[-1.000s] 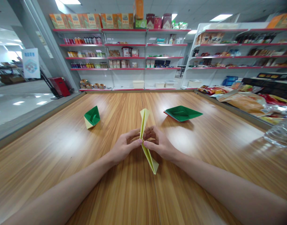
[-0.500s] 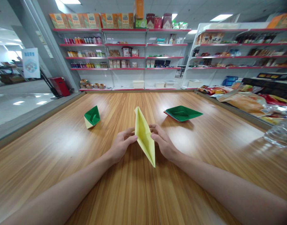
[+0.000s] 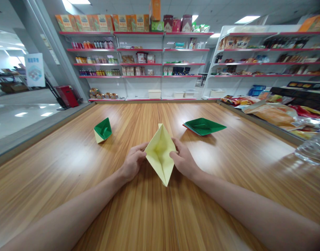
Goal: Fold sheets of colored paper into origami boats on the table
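Observation:
A folded yellow paper (image 3: 160,157), spread into a diamond-shaped pocket, is held over the middle of the wooden table (image 3: 128,219). My left hand (image 3: 135,162) grips its left corner, thumb at the edge and fingers behind. On the opposite corner, my right hand (image 3: 183,158) pinches with the thumb in front; its other fingers are partly hidden by the paper. Farther back on the left stands a small folded paper boat (image 3: 103,130), green inside with a pale yellow side. To the right lies a larger green folded paper piece (image 3: 204,126) with red and white layers along its left edge.
A raised rim (image 3: 160,101) runs along the table's far side. Several snack packets (image 3: 272,113) and clear plastic wrapping (image 3: 313,148) are at the right edge. Stocked shelves (image 3: 139,64) stand behind the table, and a red hand truck (image 3: 67,96) at the left.
The yellow paper has opened from a narrow slit into a wide diamond and turned more upright. My hands have moved slightly apart with its corners. Both green pieces stay put.

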Demonstrator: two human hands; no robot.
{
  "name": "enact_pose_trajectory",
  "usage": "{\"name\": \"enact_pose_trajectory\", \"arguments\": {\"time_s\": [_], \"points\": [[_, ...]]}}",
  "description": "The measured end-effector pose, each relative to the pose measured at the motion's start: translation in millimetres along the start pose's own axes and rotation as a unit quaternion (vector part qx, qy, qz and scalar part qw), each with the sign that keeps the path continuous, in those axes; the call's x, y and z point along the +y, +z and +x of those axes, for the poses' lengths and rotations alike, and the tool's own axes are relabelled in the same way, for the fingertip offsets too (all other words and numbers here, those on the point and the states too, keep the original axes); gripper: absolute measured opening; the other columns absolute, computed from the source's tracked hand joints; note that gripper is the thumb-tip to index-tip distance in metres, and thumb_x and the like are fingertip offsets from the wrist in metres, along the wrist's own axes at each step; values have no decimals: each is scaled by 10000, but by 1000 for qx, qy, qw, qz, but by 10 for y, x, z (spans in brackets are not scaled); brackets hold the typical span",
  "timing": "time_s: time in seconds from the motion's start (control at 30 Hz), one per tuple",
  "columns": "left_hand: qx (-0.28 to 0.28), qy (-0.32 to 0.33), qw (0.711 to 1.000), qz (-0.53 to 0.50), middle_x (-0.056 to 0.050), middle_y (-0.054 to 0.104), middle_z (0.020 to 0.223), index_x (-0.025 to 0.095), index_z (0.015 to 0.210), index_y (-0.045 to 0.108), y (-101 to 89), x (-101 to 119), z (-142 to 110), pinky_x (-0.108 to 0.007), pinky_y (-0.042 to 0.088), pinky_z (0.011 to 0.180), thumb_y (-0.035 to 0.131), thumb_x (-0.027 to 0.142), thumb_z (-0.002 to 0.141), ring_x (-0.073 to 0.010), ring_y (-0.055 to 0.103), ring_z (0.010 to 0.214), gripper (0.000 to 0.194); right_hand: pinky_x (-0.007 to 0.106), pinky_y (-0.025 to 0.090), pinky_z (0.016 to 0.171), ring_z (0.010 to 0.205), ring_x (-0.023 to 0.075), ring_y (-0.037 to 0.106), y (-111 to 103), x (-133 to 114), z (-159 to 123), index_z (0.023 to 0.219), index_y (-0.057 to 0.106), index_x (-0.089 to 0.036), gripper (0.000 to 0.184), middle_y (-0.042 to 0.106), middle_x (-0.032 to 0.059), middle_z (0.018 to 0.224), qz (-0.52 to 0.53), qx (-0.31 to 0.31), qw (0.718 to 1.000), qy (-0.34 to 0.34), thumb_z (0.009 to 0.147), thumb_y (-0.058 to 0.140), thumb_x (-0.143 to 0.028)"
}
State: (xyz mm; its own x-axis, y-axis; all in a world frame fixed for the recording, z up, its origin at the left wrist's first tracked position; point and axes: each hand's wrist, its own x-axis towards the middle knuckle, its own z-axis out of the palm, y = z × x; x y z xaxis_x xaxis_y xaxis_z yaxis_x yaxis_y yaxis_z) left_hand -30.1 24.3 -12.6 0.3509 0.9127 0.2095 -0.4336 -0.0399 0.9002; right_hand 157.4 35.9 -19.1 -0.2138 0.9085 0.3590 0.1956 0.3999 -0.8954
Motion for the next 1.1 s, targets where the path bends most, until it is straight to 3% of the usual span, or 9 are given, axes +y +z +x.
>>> {"name": "enact_pose_trajectory", "arguments": {"time_s": [0.13, 0.23, 0.33, 0.5, 0.8, 1.1], "points": [[21, -3, 999, 26, -69, 684, 804, 89, 986, 675, -11, -10, 0, -287, 420, 626, 505, 153, 578, -216, 596, 731, 446, 296, 481, 695, 841, 190, 602, -10, -3, -10, 1206, 505, -223, 543, 639, 34, 1006, -30, -7, 999, -38, 696, 437, -50], [25, -1, 999, 33, -57, 678, 778, 104, 935, 673, -34, -24, 1, -281, 415, 624, 497, 146, 568, -199, 585, 703, 409, 324, 486, 797, 967, 201, 586, -24, -27, -24, 1337, 401, -255, 712, 587, 47, 1191, -33, -29, 995, -94, 669, 430, -11], [26, -9, 998, 55, -45, 672, 794, 122, 915, 656, -58, -37, -2, -274, 421, 636, 498, 125, 583, -183, 583, 708, 368, 349, 475, 864, 1043, 207, 568, -27, -39, -38, 1383, 348, -278, 770, 549, 39, 1268, -29, -64, 990, -125, 671, 402, 9], [40, -25, 995, 91, -39, 664, 831, 141, 907, 615, -78, -54, -20, -261, 421, 627, 519, 112, 608, -174, 588, 729, 315, 360, 473, 886, 1054, 204, 571, -11, -11, -41, 1337, 427, -255, 734, 556, 32, 1272, -2, -78, 987, -138, 656, 378, 15], [50, -9, 995, 84, -26, 614, 798, 142, 824, 557, -86, -62, -11, -254, 406, 600, 502, 100, 524, -152, 552, 684, 308, 323, 463, 850, 1015, 177, 563, -30, -71, 2, 1204, 586, -234, 697, 588, 47, 1089, 29, -130, 979, -152, 613, 333, 38], [37, -10, 994, 107, -16, 588, 774, 149, 858, 541, -90, -38, -26, -231, 373, 571, 494, 121, 557, -141, 531, 671, 306, 297, 486, 783, 943, 162, 570, -29, -104, -28, 965, 671, -201, 430, 547, 68, 1046, -38, -159, 961, -222, 716, 393, 12]]}}
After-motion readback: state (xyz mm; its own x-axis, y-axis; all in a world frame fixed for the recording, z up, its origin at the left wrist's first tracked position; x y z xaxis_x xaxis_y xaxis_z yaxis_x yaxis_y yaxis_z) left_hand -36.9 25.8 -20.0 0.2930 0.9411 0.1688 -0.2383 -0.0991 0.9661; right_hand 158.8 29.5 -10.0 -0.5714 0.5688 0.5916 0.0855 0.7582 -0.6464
